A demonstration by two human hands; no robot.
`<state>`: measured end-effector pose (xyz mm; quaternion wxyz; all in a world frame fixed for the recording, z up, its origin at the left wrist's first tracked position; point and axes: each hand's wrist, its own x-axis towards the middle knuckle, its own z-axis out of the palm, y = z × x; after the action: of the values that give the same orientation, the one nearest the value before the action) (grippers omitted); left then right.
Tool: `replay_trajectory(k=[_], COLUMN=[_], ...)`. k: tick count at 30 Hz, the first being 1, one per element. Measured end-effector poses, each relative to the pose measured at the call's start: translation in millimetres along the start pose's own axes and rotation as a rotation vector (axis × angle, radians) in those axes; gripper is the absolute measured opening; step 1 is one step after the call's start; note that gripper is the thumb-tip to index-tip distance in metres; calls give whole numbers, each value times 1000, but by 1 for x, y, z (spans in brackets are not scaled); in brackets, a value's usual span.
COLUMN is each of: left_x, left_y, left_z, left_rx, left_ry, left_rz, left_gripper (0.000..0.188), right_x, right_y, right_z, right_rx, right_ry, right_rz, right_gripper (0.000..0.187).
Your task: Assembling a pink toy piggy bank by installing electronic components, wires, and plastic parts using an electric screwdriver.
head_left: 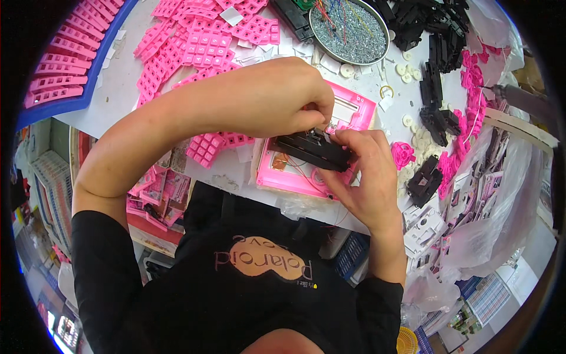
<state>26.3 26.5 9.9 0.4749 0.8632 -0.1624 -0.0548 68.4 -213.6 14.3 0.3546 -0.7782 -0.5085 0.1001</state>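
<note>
A black plastic module [313, 151], a long box-shaped part, is tilted over a pink plastic housing [293, 182] on the table. My right hand [370, 171] grips the module's right end between thumb and fingers. Above its upper edge, my left hand [309, 106] is closed with its fingers curled down; what they pinch, if anything, is hidden. Thin red wires [303, 172] run beneath the module inside the housing. A brass-coloured piece [280, 161] shows in the housing's left part.
Pink keypads [207, 48] lie heaped at the far left, beside a blue tray [101, 62] of pink parts. A round tray of screws [349, 30] stands behind my hands. Black plastic parts [432, 88], white discs [407, 71] and pink rosettes [403, 154] are scattered rightward. A powered screwdriver [522, 100] hangs at right.
</note>
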Motion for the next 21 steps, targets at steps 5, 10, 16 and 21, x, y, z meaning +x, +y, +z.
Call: replay_trajectory(k=[5,10,16,21], left_x=[-7,3,1,-20], left_y=[5,8,9,-15], left_z=[0,-3,-10,2], left_rx=[-52,-21,14,144], left_ry=[-28,-138,-22,174], left_rz=[-116,-141,-99,72], left_gripper=[14,15,15,31], right_x=[1,2,4,2], right_y=[0,-1,-5,1], right_z=[-1,0,-2,1], right_rx=[-8,-14,-3,4], right_ry=[-12,-11,-23,28], right_rz=[-9,-4,60,1], right_gripper=[60,58,55,53])
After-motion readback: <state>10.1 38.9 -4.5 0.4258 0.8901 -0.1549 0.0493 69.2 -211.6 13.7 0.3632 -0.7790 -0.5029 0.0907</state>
